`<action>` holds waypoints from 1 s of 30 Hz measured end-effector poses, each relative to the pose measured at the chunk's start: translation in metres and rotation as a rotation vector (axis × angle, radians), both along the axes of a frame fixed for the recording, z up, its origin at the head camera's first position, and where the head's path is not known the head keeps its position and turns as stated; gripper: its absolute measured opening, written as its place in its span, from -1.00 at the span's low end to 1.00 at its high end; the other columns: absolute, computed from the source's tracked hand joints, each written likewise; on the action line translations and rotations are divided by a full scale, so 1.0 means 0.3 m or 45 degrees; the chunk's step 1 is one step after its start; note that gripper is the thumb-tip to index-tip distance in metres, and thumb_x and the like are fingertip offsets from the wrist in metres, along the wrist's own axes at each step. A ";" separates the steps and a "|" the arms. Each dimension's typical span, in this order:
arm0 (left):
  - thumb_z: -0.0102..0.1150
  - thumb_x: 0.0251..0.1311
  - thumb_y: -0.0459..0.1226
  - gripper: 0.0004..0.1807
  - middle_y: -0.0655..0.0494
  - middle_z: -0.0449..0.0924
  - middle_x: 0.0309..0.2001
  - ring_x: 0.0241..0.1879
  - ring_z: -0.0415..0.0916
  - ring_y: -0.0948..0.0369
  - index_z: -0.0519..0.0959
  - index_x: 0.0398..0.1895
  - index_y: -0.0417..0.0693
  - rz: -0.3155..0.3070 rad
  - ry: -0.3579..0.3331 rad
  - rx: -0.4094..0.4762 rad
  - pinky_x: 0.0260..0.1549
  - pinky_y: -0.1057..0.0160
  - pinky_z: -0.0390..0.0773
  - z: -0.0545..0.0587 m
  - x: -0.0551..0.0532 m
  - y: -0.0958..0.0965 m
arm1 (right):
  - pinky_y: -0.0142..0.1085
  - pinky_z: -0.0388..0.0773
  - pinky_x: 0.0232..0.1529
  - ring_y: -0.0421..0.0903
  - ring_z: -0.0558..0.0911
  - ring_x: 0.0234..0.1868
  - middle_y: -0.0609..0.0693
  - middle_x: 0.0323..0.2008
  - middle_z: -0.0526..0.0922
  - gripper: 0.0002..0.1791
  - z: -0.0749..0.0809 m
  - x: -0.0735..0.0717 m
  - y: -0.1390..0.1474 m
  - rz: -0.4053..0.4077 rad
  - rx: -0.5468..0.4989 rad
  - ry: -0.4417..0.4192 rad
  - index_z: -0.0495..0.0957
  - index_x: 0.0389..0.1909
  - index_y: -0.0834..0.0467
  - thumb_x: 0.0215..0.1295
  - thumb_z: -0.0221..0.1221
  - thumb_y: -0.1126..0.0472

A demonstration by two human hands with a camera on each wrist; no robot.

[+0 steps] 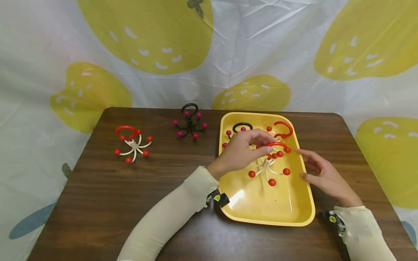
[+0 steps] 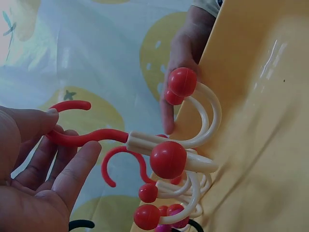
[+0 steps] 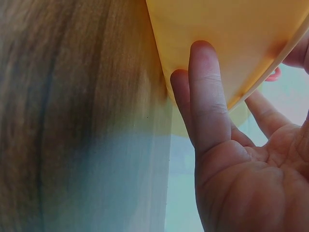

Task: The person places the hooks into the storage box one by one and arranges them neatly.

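My left hand (image 1: 240, 150) pinches the red hook of a multi-arm hanger (image 2: 145, 141) with curved white arms and red ball tips. It is held over the yellow tray (image 1: 261, 210), its arms spreading out below the hook. Behind it in the tray is a second white hanger with a red hook (image 1: 287, 131). Partly hidden by my left hand, a black hanger (image 1: 242, 124) with magenta balls lies in the tray too. My right hand (image 1: 326, 179) is at the tray's right side, fingers loosely extended, with fingertips right at the outer wall in the right wrist view.
Another white hanger (image 1: 133, 145) with a red hook sits on the left of the brown table (image 1: 156, 203). Near the back edge is a black hanger (image 1: 189, 125) with magenta balls. A white cloth (image 1: 248, 47) with yellow fruit prints hangs behind the table.
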State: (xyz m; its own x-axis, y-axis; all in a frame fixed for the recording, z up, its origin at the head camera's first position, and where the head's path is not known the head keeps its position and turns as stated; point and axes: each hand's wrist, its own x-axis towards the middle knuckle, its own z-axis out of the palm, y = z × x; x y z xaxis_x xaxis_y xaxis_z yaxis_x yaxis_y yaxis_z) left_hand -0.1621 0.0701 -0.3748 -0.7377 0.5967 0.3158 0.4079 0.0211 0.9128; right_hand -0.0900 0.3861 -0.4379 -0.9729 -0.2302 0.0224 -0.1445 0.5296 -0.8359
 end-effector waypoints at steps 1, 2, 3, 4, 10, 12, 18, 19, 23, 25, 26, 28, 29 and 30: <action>0.39 0.38 -0.32 -0.77 0.03 0.79 -0.04 -0.15 0.67 0.39 0.72 0.06 -0.09 -0.006 -0.010 0.005 -0.09 0.43 0.63 -0.003 0.000 0.005 | -0.52 0.67 -0.05 -0.48 0.64 0.07 -0.08 0.10 0.60 -0.20 0.001 0.000 0.000 -0.003 0.009 0.000 0.29 0.55 0.23 0.30 0.34 0.46; 0.38 0.38 -0.33 -0.77 0.03 0.78 -0.04 -0.16 0.67 0.39 0.71 0.06 -0.10 -0.012 -0.020 0.011 -0.10 0.42 0.63 -0.007 0.001 0.010 | -0.53 0.67 -0.04 -0.49 0.63 0.07 -0.07 0.11 0.60 -0.20 0.001 0.000 0.000 -0.005 0.016 0.001 0.29 0.55 0.23 0.30 0.34 0.46; 0.38 0.38 -0.34 -0.77 0.03 0.78 -0.05 -0.17 0.66 0.39 0.71 0.05 -0.10 -0.015 -0.024 0.013 -0.10 0.42 0.62 -0.011 0.001 0.015 | -0.53 0.66 -0.04 -0.49 0.63 0.06 -0.07 0.11 0.60 -0.20 0.001 0.000 0.000 -0.006 0.022 0.004 0.29 0.54 0.24 0.29 0.34 0.46; 0.38 0.38 -0.33 -0.78 0.03 0.78 -0.06 -0.18 0.67 0.40 0.71 0.05 -0.10 -0.019 -0.030 0.014 -0.11 0.42 0.63 -0.015 0.000 0.020 | -0.53 0.66 -0.04 -0.49 0.63 0.06 -0.06 0.11 0.60 -0.20 0.002 0.000 0.000 -0.006 0.023 0.004 0.29 0.54 0.24 0.29 0.34 0.46; 0.40 0.37 -0.29 -0.78 0.07 0.79 -0.08 -0.21 0.64 0.43 0.73 0.04 -0.07 -0.005 -0.023 -0.035 -0.14 0.45 0.62 -0.027 0.001 0.053 | -0.56 0.64 -0.03 -0.48 0.63 0.06 -0.08 0.10 0.60 -0.21 0.001 -0.003 -0.002 0.004 0.020 0.027 0.31 0.54 0.23 0.29 0.33 0.48; 0.41 0.37 -0.28 -0.78 0.13 0.79 -0.11 -0.24 0.63 0.43 0.73 0.04 -0.05 0.005 -0.012 -0.065 -0.16 0.45 0.60 -0.030 0.002 0.066 | -0.57 0.63 -0.02 -0.48 0.64 0.06 -0.09 0.10 0.60 -0.21 0.001 -0.004 -0.002 0.005 0.025 0.036 0.32 0.53 0.22 0.29 0.33 0.48; 0.40 0.38 -0.27 -0.81 0.28 0.75 -0.21 -0.27 0.63 0.48 0.73 0.02 0.01 0.003 -0.018 -0.132 -0.15 0.46 0.54 -0.046 0.002 0.104 | -0.51 0.67 -0.04 -0.45 0.66 0.05 -0.11 0.09 0.61 -0.23 -0.001 0.000 0.000 0.010 0.013 0.037 0.33 0.53 0.17 0.31 0.31 0.47; 0.40 0.38 -0.27 -0.81 0.29 0.75 -0.22 -0.27 0.64 0.48 0.73 0.01 0.01 0.002 -0.025 -0.138 -0.14 0.47 0.54 -0.049 0.001 0.109 | -0.50 0.68 -0.05 -0.45 0.66 0.06 -0.11 0.10 0.61 -0.23 -0.001 0.000 0.001 0.011 0.011 0.033 0.33 0.53 0.16 0.31 0.31 0.47; 0.39 0.39 -0.30 -0.81 0.27 0.74 -0.21 -0.25 0.64 0.49 0.73 0.02 0.00 -0.007 -0.054 -0.152 -0.13 0.50 0.54 -0.059 -0.002 0.122 | -0.47 0.70 -0.06 -0.45 0.67 0.06 -0.13 0.10 0.61 -0.24 -0.001 0.000 0.002 0.010 0.010 0.027 0.33 0.54 0.15 0.33 0.30 0.46; 0.38 0.39 -0.29 -0.80 0.27 0.74 -0.20 -0.25 0.64 0.50 0.73 0.03 0.00 -0.010 -0.060 -0.163 -0.12 0.51 0.55 -0.062 -0.003 0.125 | -0.48 0.70 -0.05 -0.45 0.66 0.06 -0.14 0.10 0.61 -0.24 -0.001 0.000 0.001 0.006 0.011 0.025 0.33 0.54 0.15 0.33 0.30 0.46; 0.38 0.39 -0.29 -0.80 0.27 0.74 -0.20 -0.25 0.64 0.50 0.73 0.03 0.00 -0.011 -0.061 -0.166 -0.12 0.51 0.55 -0.063 -0.003 0.125 | -0.48 0.69 -0.05 -0.46 0.66 0.06 -0.14 0.10 0.61 -0.24 -0.001 0.000 0.001 0.004 0.013 0.024 0.33 0.53 0.16 0.33 0.30 0.45; 0.38 0.40 -0.29 -0.81 0.28 0.73 -0.20 -0.24 0.63 0.49 0.73 0.03 0.00 -0.014 -0.064 -0.176 -0.11 0.51 0.56 -0.064 -0.004 0.127 | -0.49 0.69 -0.05 -0.47 0.65 0.06 -0.14 0.11 0.60 -0.24 0.001 0.001 0.000 -0.001 0.022 0.021 0.33 0.53 0.15 0.33 0.31 0.45; 0.38 0.40 -0.29 -0.81 0.28 0.73 -0.21 -0.24 0.63 0.49 0.73 0.03 0.01 -0.013 -0.061 -0.181 -0.10 0.52 0.56 -0.064 -0.005 0.127 | -0.50 0.68 -0.04 -0.47 0.65 0.06 -0.13 0.11 0.60 -0.24 0.001 0.001 -0.001 -0.003 0.025 0.018 0.33 0.54 0.15 0.34 0.31 0.44; 0.38 0.39 -0.29 -0.81 0.28 0.72 -0.21 -0.24 0.63 0.49 0.73 0.02 0.01 -0.013 -0.061 -0.187 -0.10 0.52 0.56 -0.065 -0.005 0.127 | -0.50 0.68 -0.04 -0.48 0.65 0.06 -0.12 0.12 0.60 -0.25 0.001 0.001 -0.001 -0.005 0.029 0.015 0.33 0.54 0.15 0.34 0.31 0.44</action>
State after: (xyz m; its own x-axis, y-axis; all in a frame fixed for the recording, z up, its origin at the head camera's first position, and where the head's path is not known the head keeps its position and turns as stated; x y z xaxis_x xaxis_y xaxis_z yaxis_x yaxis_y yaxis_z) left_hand -0.1635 0.1080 -0.3942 -0.7436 0.6412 0.1892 0.3647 0.1519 0.9187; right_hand -0.0896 0.3857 -0.4375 -0.9734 -0.2272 0.0290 -0.1525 0.5488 -0.8219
